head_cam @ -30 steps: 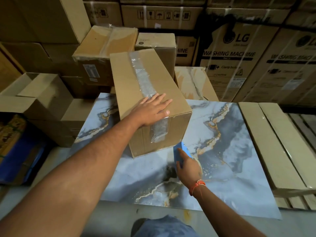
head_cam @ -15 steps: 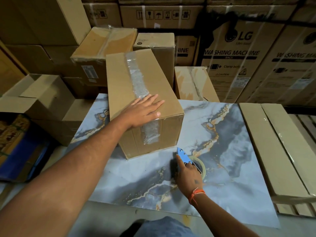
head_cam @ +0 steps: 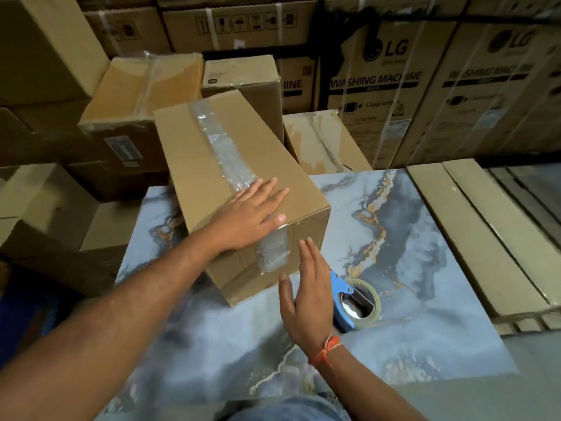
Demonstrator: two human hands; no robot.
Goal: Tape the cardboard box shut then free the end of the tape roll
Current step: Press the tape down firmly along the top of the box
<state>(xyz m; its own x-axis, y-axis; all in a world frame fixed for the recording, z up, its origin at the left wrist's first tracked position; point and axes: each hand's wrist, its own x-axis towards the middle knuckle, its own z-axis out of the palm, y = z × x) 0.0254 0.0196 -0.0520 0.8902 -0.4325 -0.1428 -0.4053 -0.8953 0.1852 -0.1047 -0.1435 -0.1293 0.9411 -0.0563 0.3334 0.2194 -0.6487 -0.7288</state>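
Head cam: my left hand (head_cam: 249,217) lies flat on the cardboard box (head_cam: 230,177), fingers spread wide, palm down on the near top edge, gripping nothing. The clear tape strip (head_cam: 221,150) runs away from my fingertips along the lid, passes under my palm and folds down the near face below my thumb.

My right hand (head_cam: 309,296) is open, fingers straight and together, empty, hovering just off the box's near face beside the tape tail. The tape roll (head_cam: 361,302) in its blue dispenser (head_cam: 341,287) lies on the marble-print tabletop (head_cam: 425,268), just beyond my right knuckles, partly hidden by them.

Judgement: seal looks laid; next is pressing the tail down, then grabbing the roll.

Risks:
- Tail looks wrinkled; a quick swipe could trap air and let it lift.
- Box sits skewed; a sideways push could slide it if my left lets go.
- Cannot tell where the roll's loose end is; if it has stuck back down, picking at it could split the film.
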